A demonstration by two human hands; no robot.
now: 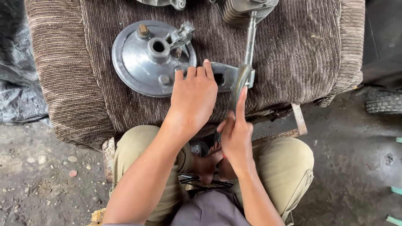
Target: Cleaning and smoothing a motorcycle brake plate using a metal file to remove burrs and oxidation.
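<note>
A round grey metal brake plate (138,62) with a central hub hole and a small lever lies on a brown ribbed cloth (293,46). A flat metal arm (224,77) sticks out from the plate toward the right. My left hand (193,98) presses flat on the plate's edge and the arm, fingers spread. My right hand (236,134) grips the lower end of a long metal wrench (248,58), whose shaft runs up past the arm's end toward a finned metal part (240,10) at the top.
The cloth covers a low bench with a rusty metal frame (298,121) showing at its front edge. My knees in khaki trousers sit below it. Dirty concrete floor lies on both sides, a black plastic sheet (16,83) at left, a tyre (383,102) at right.
</note>
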